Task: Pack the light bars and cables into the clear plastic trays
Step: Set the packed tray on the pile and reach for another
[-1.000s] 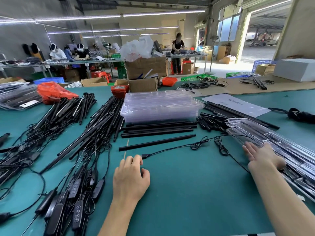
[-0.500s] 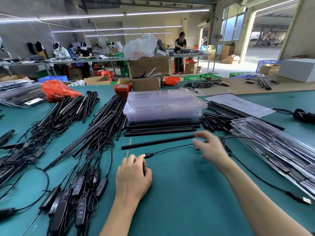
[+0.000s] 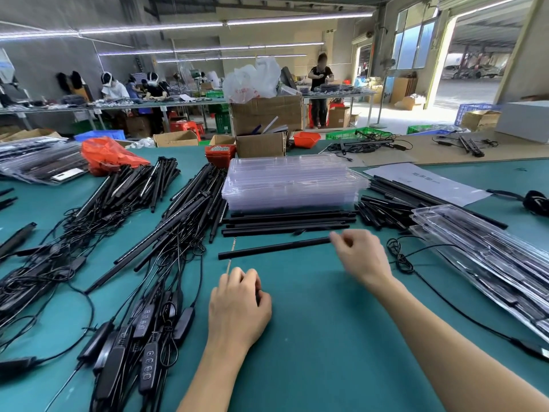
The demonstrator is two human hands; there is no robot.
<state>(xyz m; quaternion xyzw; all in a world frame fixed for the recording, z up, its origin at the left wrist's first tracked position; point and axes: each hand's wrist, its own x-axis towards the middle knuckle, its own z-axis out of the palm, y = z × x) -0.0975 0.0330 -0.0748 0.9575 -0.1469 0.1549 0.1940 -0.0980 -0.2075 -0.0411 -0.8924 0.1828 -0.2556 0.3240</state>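
Light bars (image 3: 190,215) mostly lie unpacked in heaps on the green table (image 3: 326,337), empty trays (image 3: 294,185) stacked behind, some filled trays (image 3: 487,257) at right; right hand (image 3: 362,257) pinches one lone bar's (image 3: 273,247) end, left hand (image 3: 237,307) curled, contents unclear.

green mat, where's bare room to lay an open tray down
Bare green mat lies between the left hand and the right forearm, nearer than the lone light bar. Crowded: tangled cables left, filled trays right, stacked empty trays behind.
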